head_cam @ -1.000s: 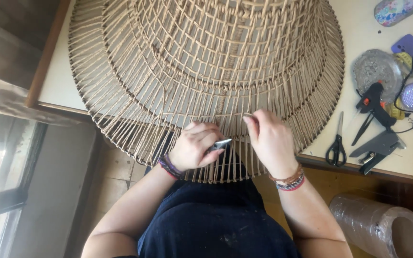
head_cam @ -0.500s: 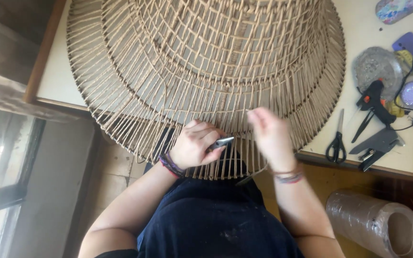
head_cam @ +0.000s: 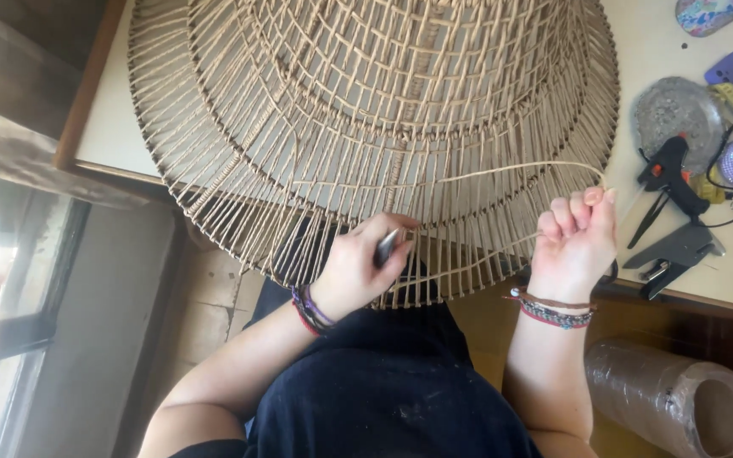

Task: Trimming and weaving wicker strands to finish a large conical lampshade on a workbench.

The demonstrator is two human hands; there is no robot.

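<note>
at bench (head_cam: 112,136) edge, big woven frame (head_cam: 366,110) overhangs toward lap. left hand (head_cam: 358,267) on its rim, fingers (head_cam: 396,246) closed round a small metal tool (head_cam: 385,248). right hand (head_cam: 574,242) w/ fingers pinching a strand (head_cam: 502,171), pulled taut from frame. glue gun (head_cam: 672,174) further right.

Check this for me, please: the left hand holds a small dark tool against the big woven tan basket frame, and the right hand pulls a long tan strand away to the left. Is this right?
Not quite. In the head view the right hand pulls the long tan strand away to the right, not the left. The rest holds: the left hand holds a small dark tool against the big woven tan basket frame.
</note>
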